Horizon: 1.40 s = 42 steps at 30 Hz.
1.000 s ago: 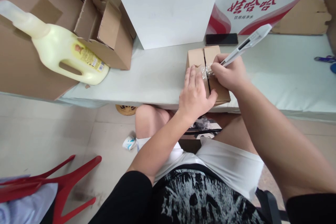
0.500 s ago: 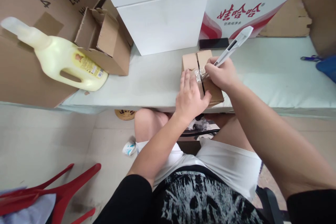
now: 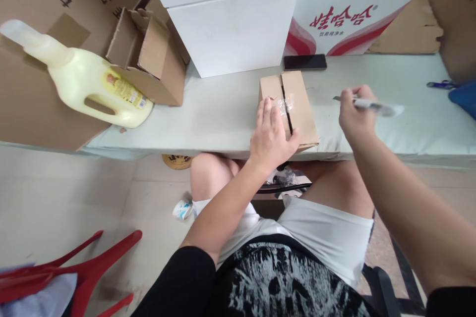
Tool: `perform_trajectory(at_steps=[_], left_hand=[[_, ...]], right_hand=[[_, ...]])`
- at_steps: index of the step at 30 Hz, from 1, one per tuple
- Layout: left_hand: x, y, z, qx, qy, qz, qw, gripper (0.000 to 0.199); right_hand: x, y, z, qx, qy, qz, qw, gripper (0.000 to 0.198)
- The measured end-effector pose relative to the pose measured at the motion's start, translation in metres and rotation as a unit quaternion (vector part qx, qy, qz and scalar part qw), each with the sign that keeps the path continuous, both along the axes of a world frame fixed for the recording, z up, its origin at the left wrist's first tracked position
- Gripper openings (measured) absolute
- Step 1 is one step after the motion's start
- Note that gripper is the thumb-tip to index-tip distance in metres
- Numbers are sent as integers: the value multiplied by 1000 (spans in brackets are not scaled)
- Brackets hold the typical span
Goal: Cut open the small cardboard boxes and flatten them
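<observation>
A small brown cardboard box stands near the front edge of the covered table. Clear tape lies across its top, and a dark gap runs between the two flaps. My left hand rests flat on the box's left part, fingers stretched out and thumb apart. Off to the right of the box, above the table, my right hand is closed around a white utility knife. Its thin blade sticks out to the left, clear of the box; the handle's end is blurred by motion.
Behind the box lies a black phone, in front of stacked white cartons. A yellow jug and an open cardboard box stand at left. At the right edge is a blue item. A red stool is on the floor.
My right hand has lifted the utility knife off the box's taped seam and moved right with it. My left hand has stayed on the box. The gap along the seam shows more fully.
</observation>
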State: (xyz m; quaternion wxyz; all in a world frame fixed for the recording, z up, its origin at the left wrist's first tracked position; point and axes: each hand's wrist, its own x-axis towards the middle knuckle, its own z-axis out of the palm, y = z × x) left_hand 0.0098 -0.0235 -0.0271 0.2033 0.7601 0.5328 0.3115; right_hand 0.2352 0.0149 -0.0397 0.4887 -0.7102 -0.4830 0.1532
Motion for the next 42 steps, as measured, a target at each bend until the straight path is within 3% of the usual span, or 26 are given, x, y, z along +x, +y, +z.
perform_trajectory(at_steps=[3, 6, 10, 16, 19, 23, 26, 28, 30, 32, 36, 39, 42], left_hand=[[0, 0, 0, -2, 1, -4, 1000, 68], [-1, 0, 2, -13, 11, -7, 1000, 69], [-3, -1, 5, -21, 24, -8, 999, 69], [-3, -1, 4, -23, 29, -11, 999, 71], [-4, 1, -1, -13, 17, -11, 1000, 71], [-5, 1, -6, 7, 7, -13, 1000, 68], [-5, 1, -5, 6, 7, -16, 1000, 66], [-6, 0, -4, -3, 5, -16, 1000, 65], [-7, 1, -4, -6, -5, -15, 1000, 64], [-9, 1, -5, -3, -19, -15, 1000, 63], [-13, 2, -6, -11, -24, -14, 1000, 74], [-16, 2, 0, -28, -14, -16, 999, 89], [-21, 1, 8, -50, -24, -21, 998, 90]], right_hand=[[9, -17, -19, -112, -119, -3, 987, 13], [10, -25, -31, -198, -200, 7, 960, 28], [13, -26, -44, -252, -245, 33, 936, 48], [18, -25, -57, -283, -266, 41, 921, 57], [17, -26, -51, -271, -257, 37, 927, 60], [1, -39, -21, -176, -185, 9, 967, 54], [-25, -63, 3, -68, -86, 92, 990, 53], [-45, -79, 12, -20, -48, 180, 982, 63], [-61, -90, 12, -5, -45, 225, 973, 74], [-72, -93, 7, -8, -40, 216, 976, 74], [-81, -90, 0, -34, 44, 159, 986, 61], [-84, -90, 3, -29, 82, 157, 984, 51], [-86, -92, 7, -21, 83, 157, 984, 45]])
